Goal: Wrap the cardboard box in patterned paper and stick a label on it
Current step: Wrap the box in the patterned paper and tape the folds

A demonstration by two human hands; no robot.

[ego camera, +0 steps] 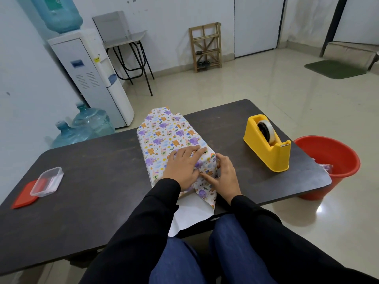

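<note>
The box (166,136) lies lengthwise on the dark table (98,160), covered in white paper printed with purple elephants and orange bears. My left hand (182,167) presses flat on the top of the box near its close end, fingers straight. My right hand (223,175) presses the paper against the near end face, fingers pushing a fold inward at the right corner. A loose flap of paper (190,212), white side up, hangs over the table's near edge. The cardboard itself is hidden.
A yellow tape dispenser (268,142) with a roll stands right of the box. A clear plastic container (47,181) sits on a red lid (24,196) at the left. A red bucket (328,158) stands on the floor beyond the table's right edge.
</note>
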